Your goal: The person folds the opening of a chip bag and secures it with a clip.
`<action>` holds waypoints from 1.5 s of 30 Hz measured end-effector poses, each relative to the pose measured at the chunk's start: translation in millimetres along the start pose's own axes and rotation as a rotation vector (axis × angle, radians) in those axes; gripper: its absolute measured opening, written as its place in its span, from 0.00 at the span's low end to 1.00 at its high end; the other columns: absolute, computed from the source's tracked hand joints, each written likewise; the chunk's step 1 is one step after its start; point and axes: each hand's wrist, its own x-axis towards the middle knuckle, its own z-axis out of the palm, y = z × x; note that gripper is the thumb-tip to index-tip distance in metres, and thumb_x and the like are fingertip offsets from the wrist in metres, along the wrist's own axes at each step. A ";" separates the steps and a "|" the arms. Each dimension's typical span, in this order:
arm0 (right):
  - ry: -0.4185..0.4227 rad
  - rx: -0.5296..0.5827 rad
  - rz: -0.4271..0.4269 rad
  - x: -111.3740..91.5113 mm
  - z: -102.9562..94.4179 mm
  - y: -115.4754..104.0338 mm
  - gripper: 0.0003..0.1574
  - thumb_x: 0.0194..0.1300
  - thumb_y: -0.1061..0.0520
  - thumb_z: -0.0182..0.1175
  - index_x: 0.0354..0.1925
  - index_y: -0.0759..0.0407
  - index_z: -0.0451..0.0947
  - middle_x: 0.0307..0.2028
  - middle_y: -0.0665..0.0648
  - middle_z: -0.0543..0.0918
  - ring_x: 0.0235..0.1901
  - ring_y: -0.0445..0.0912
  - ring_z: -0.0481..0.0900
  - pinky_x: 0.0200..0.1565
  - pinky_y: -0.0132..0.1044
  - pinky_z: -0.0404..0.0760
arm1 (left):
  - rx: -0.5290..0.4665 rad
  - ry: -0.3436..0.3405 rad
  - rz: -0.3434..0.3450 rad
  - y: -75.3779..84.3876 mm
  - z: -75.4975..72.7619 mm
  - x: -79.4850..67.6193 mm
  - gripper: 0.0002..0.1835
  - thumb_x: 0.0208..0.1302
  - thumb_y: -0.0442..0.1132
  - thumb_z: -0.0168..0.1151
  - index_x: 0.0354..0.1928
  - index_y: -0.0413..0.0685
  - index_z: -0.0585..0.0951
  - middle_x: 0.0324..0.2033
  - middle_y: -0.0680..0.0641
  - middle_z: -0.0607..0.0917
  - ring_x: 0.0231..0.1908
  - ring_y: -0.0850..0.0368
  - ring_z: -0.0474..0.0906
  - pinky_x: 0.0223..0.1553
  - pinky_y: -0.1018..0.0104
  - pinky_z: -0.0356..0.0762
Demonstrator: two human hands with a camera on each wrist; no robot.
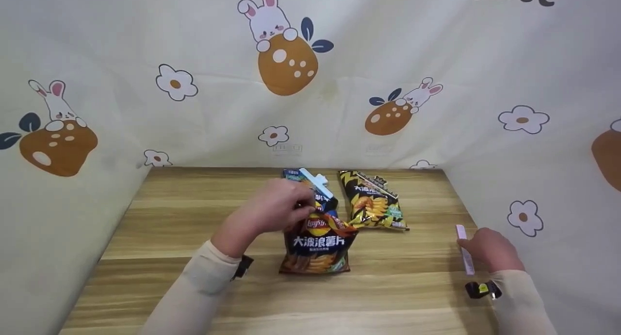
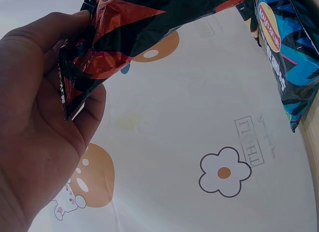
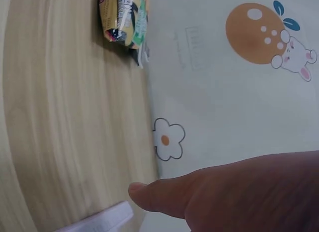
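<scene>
My left hand pinches the upper edge of a black and red Lay's chip bag, which stands upright; in the left wrist view its crimped corner lies between thumb and fingers. Right behind it is a blue chip bag with a light blue sealing clip across its top. My right hand is at a pale pink sealing clip on the right side, one digit overlapping its bar. The right wrist view shows a straight digit just above the clip's end; the other fingers are hidden.
A yellow and black chip bag with a dark clip lies at the back of the wooden table. A pale cloth printed with rabbits and flowers hangs behind the table and along both sides.
</scene>
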 end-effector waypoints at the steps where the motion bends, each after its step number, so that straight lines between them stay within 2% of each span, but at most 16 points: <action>1: -0.002 0.009 0.001 0.2 1.9 0.9 0.27 0.79 0.44 0.63 0.31 0.66 0.79 0.28 0.59 0.79 0.30 0.52 0.77 0.34 0.44 0.74 | 0.002 0.002 0.002 0.0 0.0 0.1 0.06 0.77 0.44 0.71 0.40 0.53 0.90 0.35 0.55 0.89 0.35 0.58 0.84 0.39 0.59 0.85; 8: 0.020 0.049 -0.009 1.4 10.4 5.5 0.26 0.78 0.45 0.63 0.29 0.63 0.79 0.28 0.59 0.81 0.30 0.53 0.79 0.34 0.47 0.77 | 0.003 0.017 0.017 -1.2 2.1 0.7 0.07 0.77 0.44 0.71 0.38 0.54 0.88 0.34 0.56 0.88 0.33 0.58 0.82 0.37 0.59 0.84; 12: 0.044 0.059 0.002 2.5 13.8 7.3 0.25 0.78 0.47 0.63 0.28 0.64 0.80 0.26 0.59 0.81 0.29 0.52 0.79 0.32 0.45 0.77 | -0.001 0.017 0.016 -1.5 2.9 0.9 0.07 0.77 0.44 0.71 0.38 0.54 0.88 0.34 0.56 0.88 0.33 0.59 0.82 0.37 0.60 0.84; 20: 0.112 0.042 0.029 8.1 23.2 10.3 0.19 0.73 0.54 0.68 0.28 0.64 0.79 0.25 0.59 0.82 0.27 0.52 0.80 0.27 0.42 0.77 | -0.009 0.010 0.009 -1.2 2.6 1.0 0.06 0.77 0.44 0.71 0.39 0.54 0.89 0.35 0.56 0.89 0.34 0.58 0.83 0.39 0.60 0.85; 35: 0.150 0.060 0.022 14.1 33.0 13.6 0.22 0.75 0.52 0.68 0.29 0.66 0.78 0.25 0.60 0.80 0.26 0.52 0.78 0.27 0.42 0.74 | -0.009 0.010 0.001 -1.6 1.1 -0.8 0.07 0.77 0.44 0.71 0.38 0.54 0.87 0.34 0.56 0.88 0.34 0.58 0.83 0.39 0.59 0.85; 39: 0.162 0.087 0.009 15.2 33.0 12.3 0.21 0.73 0.53 0.69 0.33 0.70 0.79 0.27 0.61 0.81 0.27 0.53 0.78 0.27 0.43 0.76 | 0.004 0.024 0.015 -3.3 1.9 -0.8 0.07 0.77 0.44 0.71 0.38 0.54 0.87 0.35 0.56 0.89 0.34 0.58 0.83 0.39 0.58 0.85; 45: 0.165 0.135 0.033 17.7 32.5 11.7 0.24 0.72 0.53 0.71 0.41 0.77 0.78 0.29 0.63 0.81 0.29 0.54 0.79 0.28 0.44 0.77 | 0.007 0.019 0.011 -3.3 2.9 0.0 0.06 0.77 0.44 0.71 0.38 0.54 0.87 0.35 0.56 0.89 0.34 0.59 0.83 0.38 0.58 0.85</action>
